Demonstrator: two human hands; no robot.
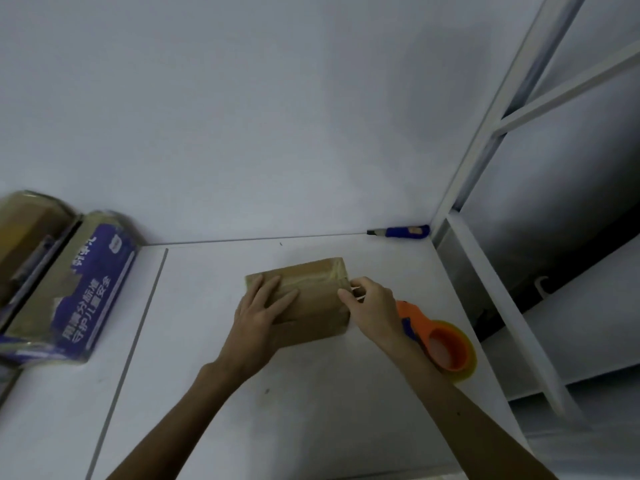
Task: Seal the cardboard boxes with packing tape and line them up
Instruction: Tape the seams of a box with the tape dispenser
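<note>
Head view: a small brown box (pixel 311 306) lies flat on the white table (pixel 242 410), just below the middle of the picture. A glossy band of tape (pixel 311 276) runs along its far top edge and wraps over the corner at 2 o'clock.

The left hand (pixel 259 317) lies palm down on the box's 9 o'clock half, fingers straight and spread, pressing on the cardboard and gripping nothing.

The right hand (pixel 372 306) is at the box's 3 o'clock end. Its fingers are curled, and thumb and fingertips pinch a pale strip (pixel 358 294) right at that edge; it looks like tape, though it is too small to be sure.

An orange dispenser (pixel 446 344) with its roll lies on the table at 4 o'clock of the box, partly under the right wrist. A blue knife (pixel 398 232) lies at 1 o'clock, against the wall (pixel 242 116).

At 9 o'clock, well apart, stands a larger printed box (pixel 86 299) with purple panels, and a second box (pixel 24 230) is beside it at the picture's edge. A white metal frame (pixel 502 123) rises at 3 o'clock.
</note>
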